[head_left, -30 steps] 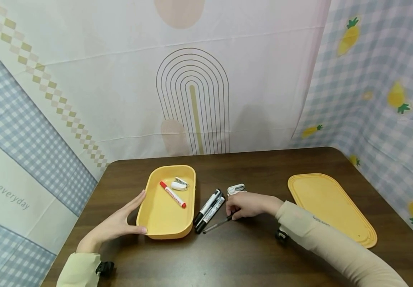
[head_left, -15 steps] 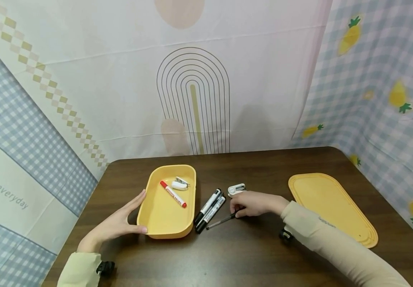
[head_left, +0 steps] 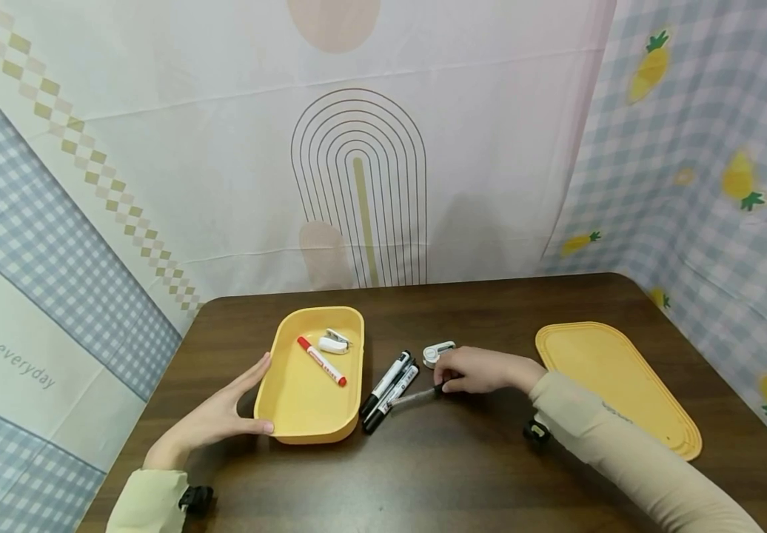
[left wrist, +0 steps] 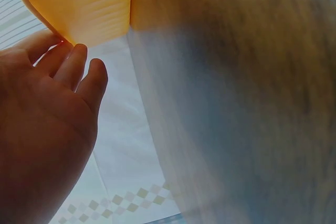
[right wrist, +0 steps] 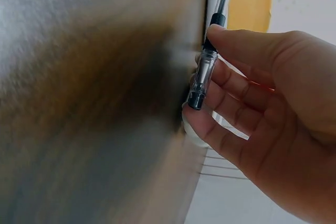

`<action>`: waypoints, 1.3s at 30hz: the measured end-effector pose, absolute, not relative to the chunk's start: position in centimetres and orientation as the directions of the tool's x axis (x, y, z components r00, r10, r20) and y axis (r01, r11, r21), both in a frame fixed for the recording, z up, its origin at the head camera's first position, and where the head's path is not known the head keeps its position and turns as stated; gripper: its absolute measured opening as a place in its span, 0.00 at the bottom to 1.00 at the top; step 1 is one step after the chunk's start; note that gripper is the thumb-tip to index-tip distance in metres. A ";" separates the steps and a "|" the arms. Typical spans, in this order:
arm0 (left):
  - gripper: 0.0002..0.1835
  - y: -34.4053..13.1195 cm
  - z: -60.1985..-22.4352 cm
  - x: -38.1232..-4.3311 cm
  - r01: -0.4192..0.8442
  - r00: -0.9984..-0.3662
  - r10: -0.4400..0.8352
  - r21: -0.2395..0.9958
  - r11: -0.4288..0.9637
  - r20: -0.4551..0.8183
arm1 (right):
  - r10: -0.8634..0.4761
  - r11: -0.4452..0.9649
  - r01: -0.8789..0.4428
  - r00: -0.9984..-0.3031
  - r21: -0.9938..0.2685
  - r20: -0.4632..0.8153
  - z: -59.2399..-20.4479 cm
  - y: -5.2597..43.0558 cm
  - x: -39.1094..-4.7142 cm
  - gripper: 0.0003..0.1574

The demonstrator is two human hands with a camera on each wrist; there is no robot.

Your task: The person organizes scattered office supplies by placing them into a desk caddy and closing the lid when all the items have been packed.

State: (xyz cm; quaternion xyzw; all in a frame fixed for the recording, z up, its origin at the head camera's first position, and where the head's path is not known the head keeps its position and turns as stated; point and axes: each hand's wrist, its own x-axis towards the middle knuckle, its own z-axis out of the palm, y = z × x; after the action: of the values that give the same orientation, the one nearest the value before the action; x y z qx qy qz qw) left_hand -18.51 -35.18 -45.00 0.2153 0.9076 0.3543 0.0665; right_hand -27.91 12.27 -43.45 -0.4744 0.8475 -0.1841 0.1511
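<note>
In the head view my left hand (head_left: 213, 422) rests against the left side and near corner of a yellow tray (head_left: 266, 403), its fingers and thumb extended. Inside lie a red-and-white marker (head_left: 321, 361) and a small white object with a raised metal arm (head_left: 334, 342), perhaps a mini stapler. My right hand (head_left: 480, 370) pinches a slim pen (head_left: 417, 397) with a clear barrel and black end. The right wrist view shows the pen (right wrist: 206, 69) between thumb and fingers. In the head view its far tip overlaps the black-and-white markers (head_left: 393, 396) lying right of the tray.
A small white rounded gadget (head_left: 435, 354) lies just beyond my right hand. Farther right, a flat yellow lid (head_left: 613, 381) rests on the dark wooden table (head_left: 463, 474), partly behind the right sleeve. Patterned cloth (head_left: 490, 148) hangs behind the table.
The right hand has shifted a little to the right with the pen, whose tip has swung upward and now overlaps the markers in view. The left hand and tray look unmoved.
</note>
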 end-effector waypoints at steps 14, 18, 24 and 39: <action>0.59 -35.1 -44.9 -18.5 0.338 -0.897 0.441 0.682 0.649 0.025 | -0.812 0.520 -0.700 -0.583 -0.489 -0.030 -41.7 13.1 -29.7 0.03; 0.59 -35.1 -44.8 -18.4 0.340 -0.896 0.443 0.681 0.649 0.025 | -0.794 0.535 -0.690 -0.608 -0.488 -0.011 -41.0 13.0 -30.3 0.04; 0.59 -35.1 -44.8 -18.4 0.336 -0.897 0.442 0.690 0.642 0.025 | -0.751 0.574 -0.656 -0.660 -0.491 0.003 -39.6 12.7 -31.2 0.05; 0.59 -35.1 -45.0 -18.4 0.317 -0.898 0.441 0.721 0.616 0.018 | -0.736 0.579 -0.667 -0.675 -0.468 0.052 -38.0 9.6 -32.9 0.08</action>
State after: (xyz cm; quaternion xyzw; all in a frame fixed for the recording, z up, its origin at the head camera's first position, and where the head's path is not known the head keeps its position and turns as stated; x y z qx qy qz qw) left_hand -18.36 -35.13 -44.96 0.2114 0.8953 0.3837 0.0807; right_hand -32.91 9.63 -37.95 -0.3961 0.8855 -0.2311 0.0741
